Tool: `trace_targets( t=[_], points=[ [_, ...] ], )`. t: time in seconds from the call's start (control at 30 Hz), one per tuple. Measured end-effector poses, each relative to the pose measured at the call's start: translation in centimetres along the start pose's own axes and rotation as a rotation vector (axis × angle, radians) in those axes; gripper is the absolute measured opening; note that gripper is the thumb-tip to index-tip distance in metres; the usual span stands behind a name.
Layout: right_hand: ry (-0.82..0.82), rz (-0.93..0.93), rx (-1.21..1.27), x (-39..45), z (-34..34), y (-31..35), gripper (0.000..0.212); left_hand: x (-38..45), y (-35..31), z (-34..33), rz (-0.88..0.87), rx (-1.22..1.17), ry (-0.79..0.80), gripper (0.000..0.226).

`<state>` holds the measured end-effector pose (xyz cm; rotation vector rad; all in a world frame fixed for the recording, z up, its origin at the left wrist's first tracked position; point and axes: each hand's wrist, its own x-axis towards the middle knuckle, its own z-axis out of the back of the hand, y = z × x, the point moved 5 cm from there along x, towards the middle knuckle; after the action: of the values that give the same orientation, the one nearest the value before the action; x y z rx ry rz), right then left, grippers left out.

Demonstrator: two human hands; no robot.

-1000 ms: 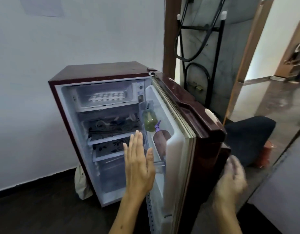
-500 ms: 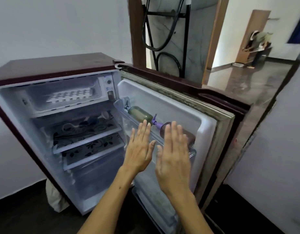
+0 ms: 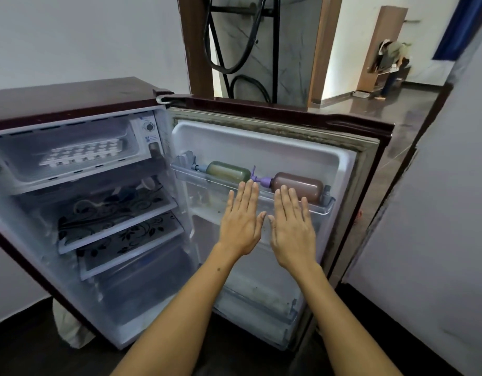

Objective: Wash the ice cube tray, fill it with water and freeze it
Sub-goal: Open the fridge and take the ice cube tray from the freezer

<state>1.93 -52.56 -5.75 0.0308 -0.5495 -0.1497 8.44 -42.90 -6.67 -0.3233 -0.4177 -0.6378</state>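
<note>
Left hand (image 3: 241, 221) and right hand (image 3: 292, 226) outstretched, flat, side by side.

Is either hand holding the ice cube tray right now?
No, the ice cube tray lies in the freezer compartment while the left hand and right hand are empty.

A lived-in home, by a doorway.

A small maroon fridge (image 3: 79, 101) stands open on a dark floor (image 3: 23, 346) against a plain white wall (image 3: 85, 36); bottles (image 3: 297, 185) lie in its door shelf, and a wooden door frame (image 3: 193, 44) opens onto a tiled room.
</note>
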Motion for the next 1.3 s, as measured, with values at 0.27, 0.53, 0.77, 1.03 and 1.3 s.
trace_targets(
  t=[0.27, 0.53, 0.77, 1.03, 1.3],
  points=[
    [0.043, 0.008, 0.040, 2.8, -1.4, -3.5, 0.066, 3.0, -1.7, -1.7, 0.018, 0.055, 0.075, 0.071],
    [0.055, 0.018, 0.110, 3.7, -2.2, -4.8, 0.066, 4.2, -2.0, -2.7, 0.049, 0.088, 0.118, 0.064],
    [-0.018, -0.034, 0.306, 3.8, -2.0, -4.4, 0.061, 2.2, -1.3, -0.7, 0.123, -0.099, 0.059, 0.064],
    [-0.201, -0.325, 0.773, 6.3, -1.0, 4.1, 0.065, -8.2, 11.4, 4.1, 0.773, -0.551, -0.198, 0.056],
    [0.242, 0.001, 1.058, 13.2, -6.6, 24.0, 0.056, -9.4, 29.1, 9.7, 1.089, -0.632, -0.400, 0.057]
  ],
)
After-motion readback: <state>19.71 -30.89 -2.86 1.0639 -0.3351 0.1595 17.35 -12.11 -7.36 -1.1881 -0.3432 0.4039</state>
